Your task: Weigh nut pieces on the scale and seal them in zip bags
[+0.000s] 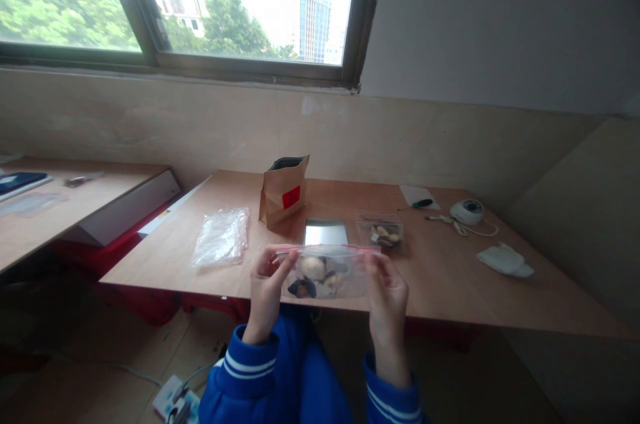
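Observation:
Both my hands hold up a clear zip bag point(325, 272) with a red seal strip, above the near edge of the wooden table point(440, 291). Inside it lie pale and dark lumps, perhaps dried food. My left hand point(267, 291) pinches the bag's left top corner. My right hand point(385, 291) pinches the right top corner. Behind the bag sit a small silver scale point(326, 232) and a second filled clear bag point(381, 232).
A brown paper pouch point(283, 189) with a red label stands open further back. A stack of empty clear bags point(221, 236) lies at the left. At the right are a white round device point(467, 211) with cord, a pen point(423, 203) and a white cloth point(505, 260). A power strip point(173, 401) lies on the floor.

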Demonstrator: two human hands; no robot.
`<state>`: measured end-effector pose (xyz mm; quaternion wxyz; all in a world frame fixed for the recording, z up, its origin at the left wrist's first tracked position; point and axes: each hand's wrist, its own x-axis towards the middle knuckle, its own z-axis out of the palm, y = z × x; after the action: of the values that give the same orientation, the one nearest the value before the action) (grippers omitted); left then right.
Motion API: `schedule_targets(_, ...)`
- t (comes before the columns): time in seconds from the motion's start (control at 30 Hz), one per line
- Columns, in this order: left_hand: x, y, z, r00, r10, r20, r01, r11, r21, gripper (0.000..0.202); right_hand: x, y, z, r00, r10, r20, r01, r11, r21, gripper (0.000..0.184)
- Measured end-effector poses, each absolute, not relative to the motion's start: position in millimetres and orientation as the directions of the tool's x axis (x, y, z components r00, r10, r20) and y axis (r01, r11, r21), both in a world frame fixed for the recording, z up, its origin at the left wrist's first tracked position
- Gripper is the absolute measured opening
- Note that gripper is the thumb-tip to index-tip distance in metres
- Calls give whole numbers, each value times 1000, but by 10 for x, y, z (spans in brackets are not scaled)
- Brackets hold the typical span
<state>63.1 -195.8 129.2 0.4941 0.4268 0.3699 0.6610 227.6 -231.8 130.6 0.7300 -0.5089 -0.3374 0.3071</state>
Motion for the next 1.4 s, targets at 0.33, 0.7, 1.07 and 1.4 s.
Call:
schedule_targets(0.33,670,-1984,1335,-199,960,198,-288,-250,924,20,2195,-2329,1352,642,721,259,-41,369,-928,23)
schedule_targets(0.7,677,-1987,1269,-74,969,234,-278,-246,929,22,2175,-2296,1311,413,894,174,-242,292,-925,36)
schedule_targets(1.07,659,-1953,1366,-98,959,266,-153,-278,948,21,2258,-2234,1285,465,849,249,-101,330,-939,21)
schedule_targets(1.4,688,-1931,1363,-19,977,212,-220,-211,952,24,2239,-2203,1269,502,835,227,-154,344,-926,22)
